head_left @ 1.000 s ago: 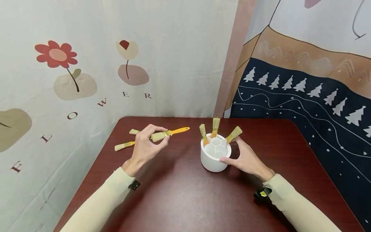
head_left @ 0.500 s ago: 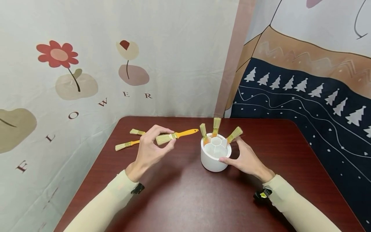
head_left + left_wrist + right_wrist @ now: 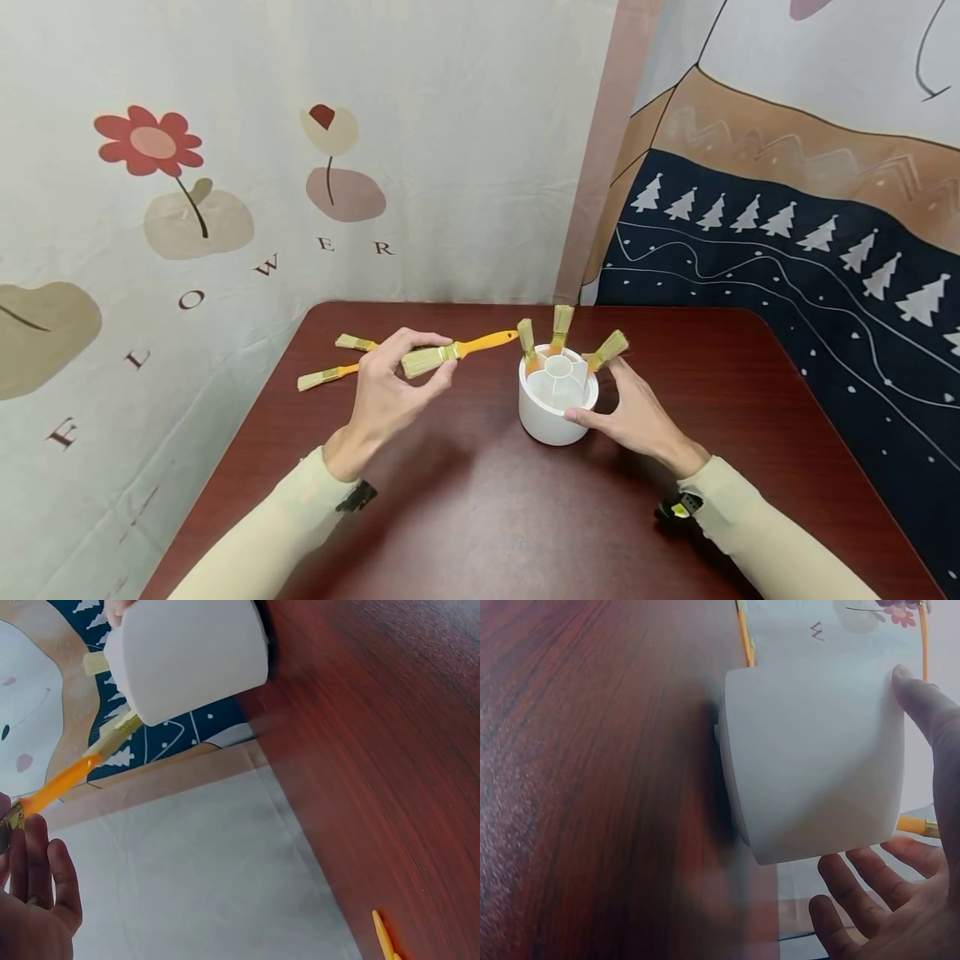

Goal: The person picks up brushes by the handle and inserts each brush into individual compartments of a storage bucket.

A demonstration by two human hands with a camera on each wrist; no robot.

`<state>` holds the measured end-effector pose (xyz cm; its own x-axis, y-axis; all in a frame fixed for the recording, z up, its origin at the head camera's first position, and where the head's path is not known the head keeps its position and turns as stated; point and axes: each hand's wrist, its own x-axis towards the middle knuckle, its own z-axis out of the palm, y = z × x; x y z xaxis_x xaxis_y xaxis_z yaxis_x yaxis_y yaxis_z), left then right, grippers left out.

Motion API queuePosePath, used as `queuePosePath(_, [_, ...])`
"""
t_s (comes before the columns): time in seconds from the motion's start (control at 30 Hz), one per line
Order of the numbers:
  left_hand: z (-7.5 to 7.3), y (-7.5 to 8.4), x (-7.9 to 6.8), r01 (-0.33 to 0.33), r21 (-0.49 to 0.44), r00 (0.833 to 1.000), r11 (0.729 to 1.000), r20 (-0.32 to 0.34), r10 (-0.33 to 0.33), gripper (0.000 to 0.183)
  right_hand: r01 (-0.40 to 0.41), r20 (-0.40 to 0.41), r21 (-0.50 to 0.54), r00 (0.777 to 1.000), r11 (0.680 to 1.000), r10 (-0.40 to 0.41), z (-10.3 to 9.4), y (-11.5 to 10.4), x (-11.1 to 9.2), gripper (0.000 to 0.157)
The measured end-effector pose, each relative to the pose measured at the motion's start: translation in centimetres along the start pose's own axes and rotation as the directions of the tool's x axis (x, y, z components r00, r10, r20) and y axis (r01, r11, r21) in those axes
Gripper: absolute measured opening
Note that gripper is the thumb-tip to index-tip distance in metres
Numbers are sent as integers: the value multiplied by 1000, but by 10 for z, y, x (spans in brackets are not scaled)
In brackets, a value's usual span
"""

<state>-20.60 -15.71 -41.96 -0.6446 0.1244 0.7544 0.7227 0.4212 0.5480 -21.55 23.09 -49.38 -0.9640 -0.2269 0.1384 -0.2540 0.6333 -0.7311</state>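
Observation:
My left hand (image 3: 386, 400) pinches a paintbrush (image 3: 487, 341) between thumb and fingers, near its metal band. The brush lies nearly level above the table, pale bristles to the left, and its yellow handle points right to the white round divided holder (image 3: 551, 425). From the head view I cannot tell whether handle tip and holder brushes touch. My right hand (image 3: 641, 412) grips the holder's right side, thumb at the near rim, fingers behind. Three brushes stand bristles up in its compartments: a left one (image 3: 527, 337), a back one (image 3: 562, 325) and a right one (image 3: 609, 348).
Two more paintbrushes lie at the table's left: a farther one (image 3: 354, 342) and a nearer one (image 3: 322, 377), their handles partly hidden behind my left hand. The dark red table (image 3: 480, 517) meets a printed cloth wall (image 3: 465, 167) at its back edge.
My left hand has moved right with the paintbrush, bringing its handle close to the holder, and has nearly stopped in the last half second. The right hand and the holder have stayed in place.

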Motion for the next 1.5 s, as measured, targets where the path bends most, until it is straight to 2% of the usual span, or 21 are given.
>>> queuePosePath(0.33, [-4,16,-3,74,-12,996,997,42,-74,29,16,9,-5,1000,1000,-16,-3,1,-5,108])
queuePosePath(0.53, [-3,24,-4,54,-40,996,998,71,-51,31,34,35,4,999,999,-34,-5,1,-6,109])
queuePosePath(0.73, [2,28,-5,34,-84,995,996,96,-26,33,18,45,1,999,1000,-18,-5,1,-6,113])
queuePosePath(1.2, [16,29,-7,52,-53,989,997,141,-44,31,17,-5,-18,1000,1000,-17,-1,-3,-6,111])
queuePosePath(1.5, [30,27,-7,48,-9,988,999,145,-47,29,42,-35,-29,998,999,-43,1,-7,-7,103])
